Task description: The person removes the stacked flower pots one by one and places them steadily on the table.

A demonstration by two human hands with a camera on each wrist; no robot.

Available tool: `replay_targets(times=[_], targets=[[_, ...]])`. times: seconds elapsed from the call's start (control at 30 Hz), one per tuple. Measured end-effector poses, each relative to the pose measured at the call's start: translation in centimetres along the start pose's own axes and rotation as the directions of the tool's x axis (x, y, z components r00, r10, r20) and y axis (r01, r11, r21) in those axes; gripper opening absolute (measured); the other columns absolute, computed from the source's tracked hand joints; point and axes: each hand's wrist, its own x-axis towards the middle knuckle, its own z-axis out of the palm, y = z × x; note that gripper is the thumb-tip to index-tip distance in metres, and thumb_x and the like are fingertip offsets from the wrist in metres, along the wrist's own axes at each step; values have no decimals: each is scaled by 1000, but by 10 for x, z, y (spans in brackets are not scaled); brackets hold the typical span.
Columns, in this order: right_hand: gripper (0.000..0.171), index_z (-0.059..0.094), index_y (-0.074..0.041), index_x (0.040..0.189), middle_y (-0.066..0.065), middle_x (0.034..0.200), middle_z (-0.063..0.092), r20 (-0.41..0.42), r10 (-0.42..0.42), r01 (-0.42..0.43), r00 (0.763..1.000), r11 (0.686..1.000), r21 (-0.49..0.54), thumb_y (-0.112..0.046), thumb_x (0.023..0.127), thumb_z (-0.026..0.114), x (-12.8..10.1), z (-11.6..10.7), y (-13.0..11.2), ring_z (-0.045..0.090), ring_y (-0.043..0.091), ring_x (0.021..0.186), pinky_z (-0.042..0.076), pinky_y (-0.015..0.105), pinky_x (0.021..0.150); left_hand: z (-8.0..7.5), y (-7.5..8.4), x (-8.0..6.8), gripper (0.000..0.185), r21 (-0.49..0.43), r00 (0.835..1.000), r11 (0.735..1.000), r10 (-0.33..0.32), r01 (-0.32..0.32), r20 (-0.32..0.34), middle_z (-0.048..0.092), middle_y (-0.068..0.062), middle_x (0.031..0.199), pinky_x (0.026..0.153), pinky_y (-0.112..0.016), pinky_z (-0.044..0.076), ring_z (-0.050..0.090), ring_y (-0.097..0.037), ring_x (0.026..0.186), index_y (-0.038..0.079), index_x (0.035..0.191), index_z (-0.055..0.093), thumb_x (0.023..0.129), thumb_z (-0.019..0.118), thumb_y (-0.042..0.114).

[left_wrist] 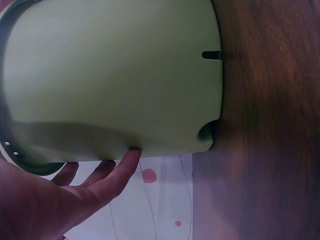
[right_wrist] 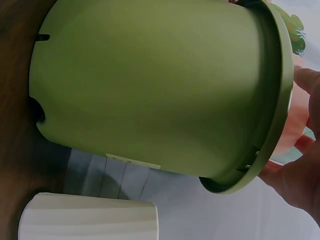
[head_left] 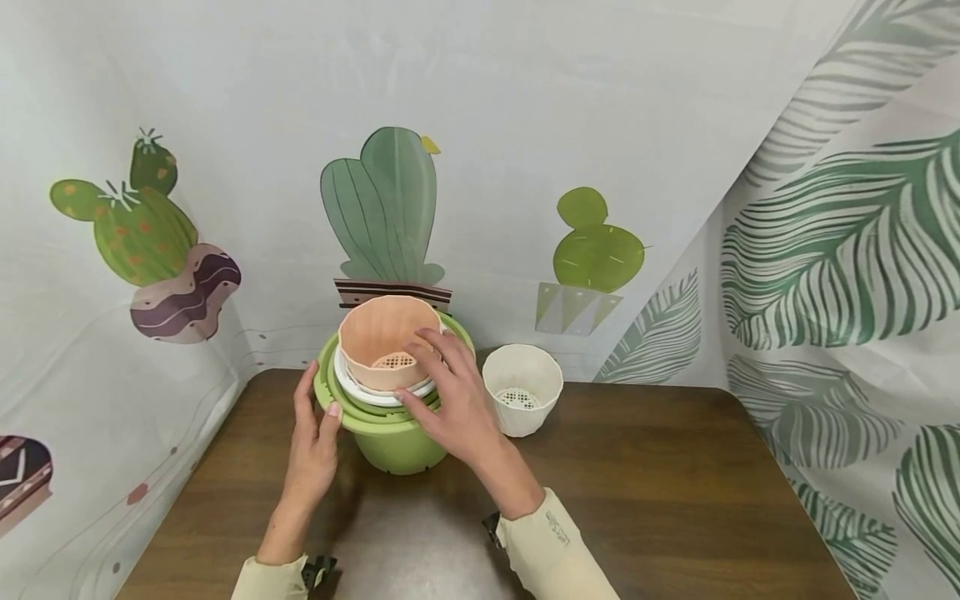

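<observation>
A large green flower pot point(head_left: 401, 450) stands upright on the table, with more pots stacked in its mouth. On top sits a peach flower pot point(head_left: 375, 321) with a grid of drain holes in its base, above a white rim point(head_left: 348, 385). My left hand point(head_left: 311, 450) holds the green pot at its left side, thumb at the rim; in the left wrist view, fingertips point(left_wrist: 134, 152) touch its outer wall. With my right hand point(head_left: 457, 400) I grip the peach pot, fingers over its right edge and thumb low at its front.
A cream flower pot point(head_left: 528, 387) with a holed base stands just right of the green pot. The brown wooden table point(head_left: 645, 492) ends at a cloth backdrop point(head_left: 495, 167) printed with cacti and leaves.
</observation>
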Motion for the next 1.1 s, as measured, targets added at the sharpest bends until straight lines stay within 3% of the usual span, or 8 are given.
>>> replay_targets(times=[0.17, 0.43, 0.73, 1.1], targets=[[42, 67, -6, 122, 13, 145, 59, -15, 0, 0, 1000, 1000, 2, -27, 91, 86, 5, 4, -2, 53, 31, 137, 40, 44, 122, 0, 0, 1, 66, -9, 1000, 1000, 7, -7, -2, 22, -1, 173, 105, -10, 44, 39, -12, 147, 28, 171, 15, 114, 45, 14], [45, 62, -3, 108, 14, 132, 61, -40, 19, -21, 999, 999, -50, -27, 85, 92, 9, 7, -5, 58, 31, 125, 46, 40, 114, 0, 3, 3, 66, -17, 999, 999, 34, -34, 1, 22, -2, 173, 104, -10, 43, 39, -12, 147, 25, 171, 15, 114, 45, 12], [47, 60, -4, 104, 12, 125, 62, -64, 39, -44, 997, 996, -75, -25, 80, 95, 8, 8, -5, 59, 29, 119, 48, 37, 110, 1, 3, 4, 68, 18, 1000, 999, 27, -27, -2, 19, 1, 174, 113, -12, 34, 28, -19, 155, 31, 171, 16, 113, 47, 14], [45, 59, -5, 102, 13, 125, 62, -76, 47, -50, 996, 998, -31, -21, 81, 96, 8, 8, -6, 59, 28, 120, 50, 37, 108, 0, 0, 2, 67, -6, 1000, 1000, 26, -26, 1, 19, 1, 174, 114, -12, 35, 32, -15, 153, 26, 171, 16, 113, 47, 13]])
